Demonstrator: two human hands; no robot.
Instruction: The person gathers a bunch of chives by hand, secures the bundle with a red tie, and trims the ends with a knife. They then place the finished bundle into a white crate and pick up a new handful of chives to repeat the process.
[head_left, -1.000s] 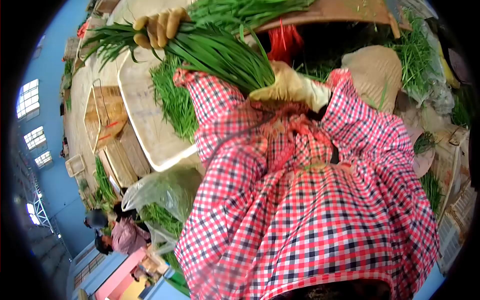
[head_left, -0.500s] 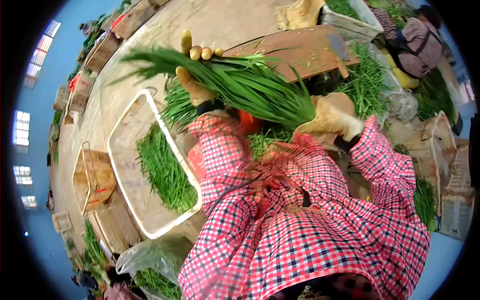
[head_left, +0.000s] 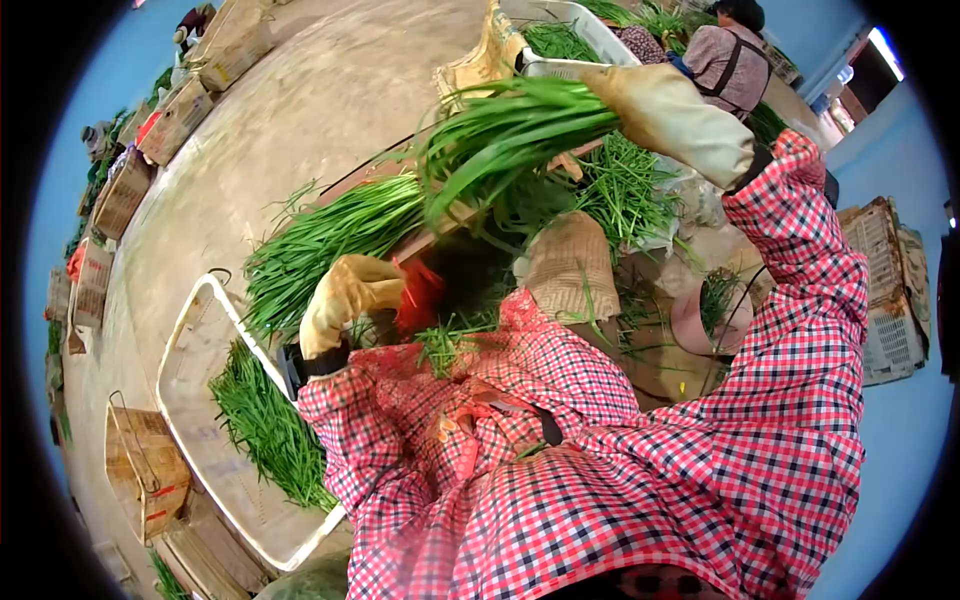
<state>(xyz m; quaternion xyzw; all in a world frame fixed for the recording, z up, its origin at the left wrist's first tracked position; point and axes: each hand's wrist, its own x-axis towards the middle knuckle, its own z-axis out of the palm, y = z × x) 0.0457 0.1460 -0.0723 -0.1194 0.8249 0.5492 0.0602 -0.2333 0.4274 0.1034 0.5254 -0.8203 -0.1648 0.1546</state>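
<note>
My right hand (head_left: 675, 118), in a pale stained glove, is closed round one end of a bunch of long green leaves (head_left: 520, 130). The loose ends fan out to the left, above a board. My left hand (head_left: 348, 300), in a yellowish glove, is lower left with its fingers curled together beside a red object (head_left: 418, 295); what they hold, if anything, is hidden. Another pile of green stalks (head_left: 335, 245) lies just above it, its right end on the board (head_left: 432, 232), partly hidden by the raised bunch.
A white-rimmed crate (head_left: 178, 345) with greens stands at the lower left, near a cardboard box (head_left: 150, 465). More greens (head_left: 625, 190) lie right of the board. A pink bucket (head_left: 700, 322) is at right. Another person (head_left: 728, 68) sits at the upper right, beside a white crate (head_left: 600, 35).
My left hand has let go of the leaves and moved down to the left. My right hand has lifted the bunch up and away from me. The view has shifted.
</note>
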